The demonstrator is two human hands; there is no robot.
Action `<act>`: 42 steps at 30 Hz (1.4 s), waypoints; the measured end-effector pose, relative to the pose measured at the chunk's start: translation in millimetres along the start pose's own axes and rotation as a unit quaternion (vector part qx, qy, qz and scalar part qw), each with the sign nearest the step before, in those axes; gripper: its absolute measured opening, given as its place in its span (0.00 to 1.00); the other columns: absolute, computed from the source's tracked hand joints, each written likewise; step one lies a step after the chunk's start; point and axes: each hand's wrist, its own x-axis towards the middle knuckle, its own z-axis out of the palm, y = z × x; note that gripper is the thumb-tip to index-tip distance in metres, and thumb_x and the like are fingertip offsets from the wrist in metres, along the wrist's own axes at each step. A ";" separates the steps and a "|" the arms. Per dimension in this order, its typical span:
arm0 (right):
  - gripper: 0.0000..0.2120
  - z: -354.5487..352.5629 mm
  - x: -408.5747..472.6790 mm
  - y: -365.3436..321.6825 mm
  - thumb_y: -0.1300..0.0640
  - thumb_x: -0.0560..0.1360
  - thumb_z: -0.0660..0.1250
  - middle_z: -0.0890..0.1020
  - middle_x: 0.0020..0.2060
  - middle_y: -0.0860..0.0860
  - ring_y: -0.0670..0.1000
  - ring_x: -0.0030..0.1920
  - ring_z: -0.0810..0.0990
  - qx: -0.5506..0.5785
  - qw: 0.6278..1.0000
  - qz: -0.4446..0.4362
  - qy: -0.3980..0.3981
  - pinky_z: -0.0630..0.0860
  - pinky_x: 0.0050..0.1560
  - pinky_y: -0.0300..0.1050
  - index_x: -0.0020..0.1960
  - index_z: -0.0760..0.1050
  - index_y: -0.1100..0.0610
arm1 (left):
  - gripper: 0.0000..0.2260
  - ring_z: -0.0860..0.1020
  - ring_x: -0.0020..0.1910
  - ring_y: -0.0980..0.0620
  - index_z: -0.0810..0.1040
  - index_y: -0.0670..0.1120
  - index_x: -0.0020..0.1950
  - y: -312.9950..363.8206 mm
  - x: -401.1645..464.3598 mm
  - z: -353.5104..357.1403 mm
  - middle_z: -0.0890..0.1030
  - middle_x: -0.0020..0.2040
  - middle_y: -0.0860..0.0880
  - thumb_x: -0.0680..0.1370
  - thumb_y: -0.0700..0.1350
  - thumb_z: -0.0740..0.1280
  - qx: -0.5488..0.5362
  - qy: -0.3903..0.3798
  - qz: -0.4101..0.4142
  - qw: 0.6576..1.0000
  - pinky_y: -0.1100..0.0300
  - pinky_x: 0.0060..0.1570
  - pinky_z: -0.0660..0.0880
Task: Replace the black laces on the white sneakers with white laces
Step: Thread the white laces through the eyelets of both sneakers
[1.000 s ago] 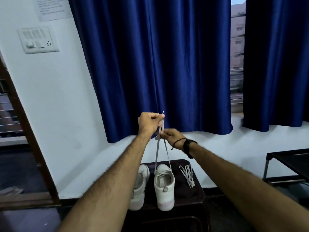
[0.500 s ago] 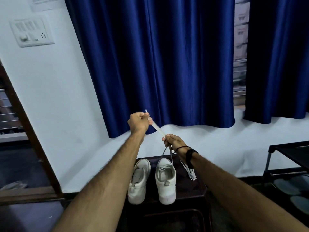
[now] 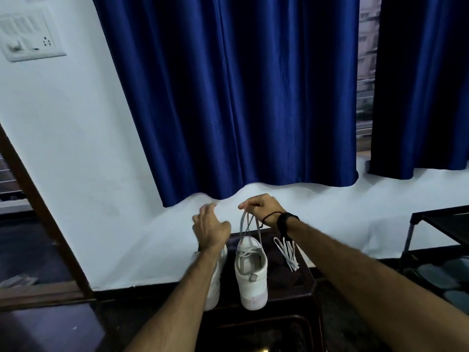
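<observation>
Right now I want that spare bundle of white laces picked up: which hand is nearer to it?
The right hand: it is just above and left of the spare laces, holding the right sneaker's lace. The left hand hovers beyond that sneaker, over the other one.

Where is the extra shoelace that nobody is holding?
In the head view, the spare white lace lies bunched on the dark stool, just right of the right-hand sneaker and below the right wrist.

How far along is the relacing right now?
Done: the right sneaker already carries a white lace. In hand: the right hand grips its raised ends; the left hand is open. Left: the left sneaker shows no lace, and a spare lace waits nearby.
</observation>
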 end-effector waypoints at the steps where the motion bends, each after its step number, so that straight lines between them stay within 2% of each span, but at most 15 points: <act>1: 0.10 -1.6 1.4 -1.6 0.58 0.76 0.65 0.82 0.38 0.45 0.42 0.39 0.77 -0.010 1.000 -0.004 -0.006 0.73 0.44 0.34 0.53 0.83 0.52 | 0.20 0.70 0.68 0.44 0.71 0.51 0.71 6.0 5.0 4.8 0.74 0.69 0.49 0.78 0.41 0.65 -0.102 -0.038 0.045 0.993 0.55 0.63 0.67; 4: 0.08 -3.2 4.1 -1.8 0.56 0.72 0.68 0.78 0.31 0.46 0.48 0.37 0.78 0.020 1.000 0.003 -0.002 0.79 0.45 0.46 0.52 0.77 0.49 | 0.17 0.75 0.65 0.49 0.73 0.50 0.70 29.7 -2.1 15.8 0.78 0.65 0.47 0.85 0.51 0.54 -0.365 -0.189 -0.014 0.912 0.56 0.61 0.72; 8: 0.10 -2.7 5.7 2.7 0.64 0.75 0.62 0.78 0.31 0.49 0.52 0.36 0.79 0.058 0.998 0.013 0.014 0.80 0.39 0.48 0.51 0.75 0.51 | 0.20 0.82 0.48 0.50 0.81 0.50 0.51 31.3 -14.3 33.4 0.85 0.43 0.49 0.85 0.56 0.52 -0.395 -0.242 -0.059 0.884 0.51 0.59 0.75; 10: 0.15 -5.5 6.1 3.1 0.67 0.77 0.56 0.78 0.32 0.50 0.51 0.37 0.80 0.064 0.998 0.009 0.009 0.81 0.43 0.47 0.50 0.79 0.53 | 0.17 0.81 0.45 0.46 0.84 0.47 0.47 25.5 -15.7 38.9 0.84 0.39 0.46 0.84 0.53 0.58 -0.421 -0.225 -0.082 0.875 0.50 0.55 0.75; 12: 0.18 -6.7 4.4 2.9 0.67 0.77 0.54 0.78 0.32 0.51 0.47 0.32 0.79 0.048 0.999 0.013 0.009 0.78 0.38 0.39 0.51 0.81 0.56 | 0.13 0.77 0.44 0.42 0.86 0.47 0.43 19.0 -12.3 42.1 0.83 0.36 0.45 0.81 0.46 0.64 -0.432 -0.209 -0.090 0.872 0.48 0.50 0.73; 15: 0.17 -3.7 0.1 6.2 0.68 0.77 0.55 0.78 0.31 0.50 0.48 0.31 0.78 0.027 0.998 0.022 0.048 0.74 0.33 0.35 0.51 0.82 0.57 | 0.10 0.77 0.40 0.44 0.86 0.47 0.40 15.8 -8.5 40.2 0.82 0.35 0.45 0.79 0.41 0.69 -0.396 -0.205 -0.078 0.892 0.48 0.48 0.78; 20: 0.12 -2.8 -0.4 13.8 0.64 0.78 0.62 0.84 0.39 0.57 0.52 0.40 0.84 0.027 0.997 0.029 0.071 0.80 0.45 0.44 0.50 0.83 0.54 | 0.08 0.77 0.41 0.46 0.86 0.47 0.37 15.2 0.9 33.3 0.81 0.38 0.41 0.76 0.41 0.73 -0.359 -0.236 -0.065 0.901 0.47 0.49 0.76; 25: 0.09 -0.7 4.1 10.2 0.64 0.77 0.66 0.85 0.45 0.54 0.50 0.40 0.85 0.035 0.996 0.021 0.079 0.79 0.38 0.34 0.49 0.84 0.56 | 0.07 0.76 0.38 0.46 0.86 0.49 0.36 15.6 -0.9 33.1 0.81 0.37 0.41 0.74 0.44 0.74 -0.304 -0.228 -0.064 0.923 0.53 0.41 0.71; 28: 0.09 0.5 3.6 11.3 0.64 0.76 0.67 0.85 0.44 0.52 0.47 0.39 0.84 0.021 0.994 0.015 0.103 0.75 0.36 0.29 0.50 0.84 0.56 | 0.08 0.81 0.39 0.47 0.86 0.52 0.34 20.3 4.0 28.2 0.84 0.35 0.47 0.73 0.43 0.73 -0.245 -0.197 -0.060 0.947 0.54 0.43 0.78; 30: 0.08 6.2 -1.8 18.5 0.64 0.74 0.69 0.86 0.44 0.50 0.44 0.40 0.83 -0.018 0.989 0.000 0.149 0.75 0.42 0.27 0.50 0.85 0.56 | 0.05 0.78 0.36 0.52 0.86 0.50 0.36 24.7 8.1 21.4 0.82 0.31 0.50 0.72 0.44 0.74 -0.188 -0.176 -0.053 0.965 0.60 0.39 0.76; 33: 0.09 27.4 -19.9 38.4 0.62 0.72 0.72 0.86 0.46 0.49 0.45 0.46 0.84 -0.037 0.979 0.018 0.200 0.77 0.54 0.37 0.50 0.85 0.54 | 0.06 0.73 0.29 0.54 0.86 0.43 0.39 30.7 13.9 13.9 0.79 0.31 0.48 0.72 0.45 0.74 -0.111 -0.180 -0.046 0.976 0.66 0.27 0.68; 35: 0.10 43.7 -31.4 46.1 0.61 0.72 0.71 0.86 0.47 0.50 0.48 0.49 0.83 -0.007 0.975 0.049 0.219 0.76 0.54 0.38 0.52 0.84 0.53 | 0.07 0.75 0.29 0.52 0.85 0.41 0.38 35.4 15.3 13.6 0.80 0.35 0.46 0.69 0.44 0.74 -0.077 -0.186 -0.048 0.978 0.66 0.29 0.72; 37: 0.12 60.8 -33.1 48.7 0.62 0.74 0.68 0.85 0.49 0.52 0.52 0.50 0.83 0.055 0.971 0.075 0.220 0.75 0.55 0.40 0.55 0.83 0.54 | 0.08 0.82 0.35 0.46 0.82 0.42 0.35 36.6 17.7 18.1 0.82 0.41 0.42 0.64 0.46 0.72 -0.062 -0.167 -0.062 0.982 0.58 0.38 0.81; 39: 0.13 73.4 -31.1 46.7 0.62 0.74 0.66 0.85 0.49 0.54 0.53 0.50 0.83 0.127 0.964 0.099 0.210 0.76 0.56 0.44 0.57 0.82 0.54 | 0.08 0.83 0.39 0.44 0.80 0.42 0.32 34.1 20.6 22.5 0.83 0.43 0.41 0.62 0.48 0.71 -0.055 -0.144 -0.075 0.985 0.52 0.40 0.83; 42: 0.11 80.2 -30.1 42.4 0.55 0.75 0.67 0.85 0.46 0.52 0.48 0.46 0.82 0.134 0.968 0.089 0.191 0.75 0.49 0.39 0.55 0.83 0.52 | 0.10 0.83 0.40 0.46 0.80 0.43 0.34 31.1 20.7 17.9 0.83 0.42 0.44 0.61 0.50 0.72 -0.044 -0.124 -0.089 0.987 0.53 0.42 0.83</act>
